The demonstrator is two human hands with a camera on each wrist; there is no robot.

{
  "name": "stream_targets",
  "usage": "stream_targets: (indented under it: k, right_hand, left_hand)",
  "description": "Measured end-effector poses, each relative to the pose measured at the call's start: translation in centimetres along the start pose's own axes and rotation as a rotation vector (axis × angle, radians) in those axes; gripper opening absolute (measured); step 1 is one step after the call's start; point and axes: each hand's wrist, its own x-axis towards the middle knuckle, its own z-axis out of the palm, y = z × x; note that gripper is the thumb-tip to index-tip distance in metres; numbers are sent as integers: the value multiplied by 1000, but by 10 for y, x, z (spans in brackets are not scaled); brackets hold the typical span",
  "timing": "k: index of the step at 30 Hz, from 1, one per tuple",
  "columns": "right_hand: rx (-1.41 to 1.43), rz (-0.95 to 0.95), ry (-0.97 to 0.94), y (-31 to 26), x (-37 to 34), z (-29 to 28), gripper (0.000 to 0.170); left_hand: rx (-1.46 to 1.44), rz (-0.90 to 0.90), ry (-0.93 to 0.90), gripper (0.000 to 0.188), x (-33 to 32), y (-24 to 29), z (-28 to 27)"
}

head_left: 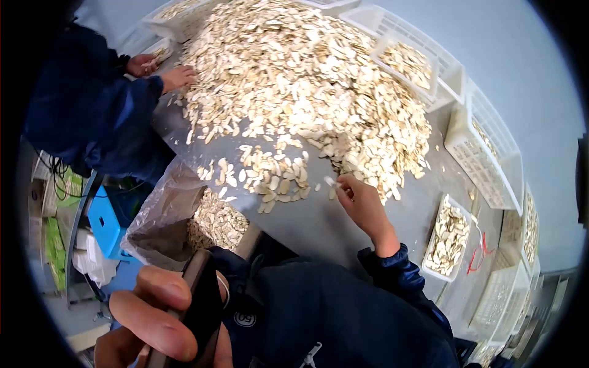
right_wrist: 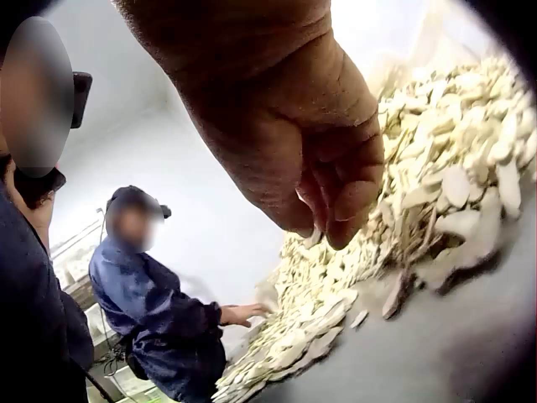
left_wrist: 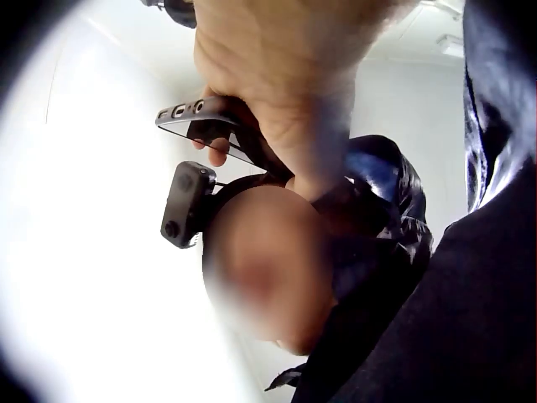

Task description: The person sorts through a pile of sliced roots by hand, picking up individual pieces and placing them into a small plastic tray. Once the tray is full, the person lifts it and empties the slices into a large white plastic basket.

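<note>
My left hand grips a dark smartphone, held up close to the camera at the lower left. In the left wrist view the phone lies in the palm with fingertips round its far edge. My right hand is low over the grey table, at the near edge of a big heap of pale, flat dried slices. Its thumb and fingers pinch a small pale slice. In the right wrist view the right hand's fingertips are drawn together, mostly hiding what they hold.
A loose group of slices lies left of my right hand. Nearer me, a plastic-lined container holds more slices. A white tray of slices stands at right, white baskets beyond. Another person works at the heap's left.
</note>
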Motion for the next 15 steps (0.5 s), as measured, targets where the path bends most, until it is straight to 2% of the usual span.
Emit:
stream_targets:
  k: [1,4,5,8,9,15]
  right_hand:
    - [143,-10,12,-11,8,7,32]
    - [-24,-152,47,-14,12,41,54]
    - [-65,-175,-45,-7,10,54,76]
    - [-170,-260,-77,-23,-3,82,92]
    - [-209,-267,-110,-23,-2,93,103]
    - [-291,-220,-71,-35,40,124,106]
  left_hand:
    - [13,19,15,65,-1,-1,-4]
    - [83,25,35,67,-2,4,-22]
    - [108,18,39,67,-3,6,-28]
    - [146,-25,46,69,-5,11,-46]
    - [142,-23,50,70,-8,11,-51]
    - [170,-24,92,73,-15,14,-71]
